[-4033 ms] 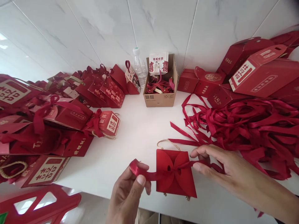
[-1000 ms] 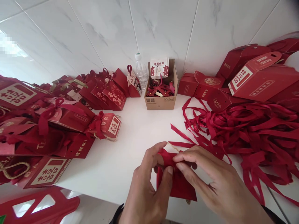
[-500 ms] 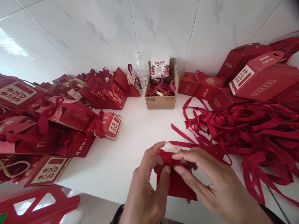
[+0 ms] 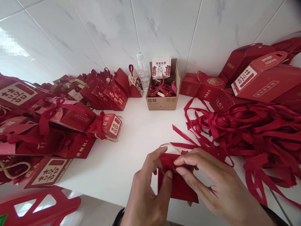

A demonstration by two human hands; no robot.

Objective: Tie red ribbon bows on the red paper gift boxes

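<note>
A small red gift box (image 4: 182, 190) is between my hands near the front of the white table, with a twisted cream cord (image 4: 172, 145) behind its top. My left hand (image 4: 150, 185) grips the box by its left side, thumb on the near face and forefinger raised at the top edge. With thumb and forefinger, my right hand (image 4: 207, 179) pinches red ribbon at the upper middle of the box. The pinched ribbon blends with the red card, and the fingers hide most of it.
A large heap of red ribbons (image 4: 254, 131) lies to the right, with red boxes (image 4: 263, 81) behind it. Finished-looking boxes (image 4: 66, 119) crowd the left side. By the wall stand a cardboard box (image 4: 161, 105) and a plastic bottle (image 4: 142, 70). A red stool (image 4: 63, 204) is below left.
My left forefinger and thumb have shifted slightly at the box top, and the bunched red ribbon there looks flatter. More of the cord shows behind. My right hand has barely moved.
</note>
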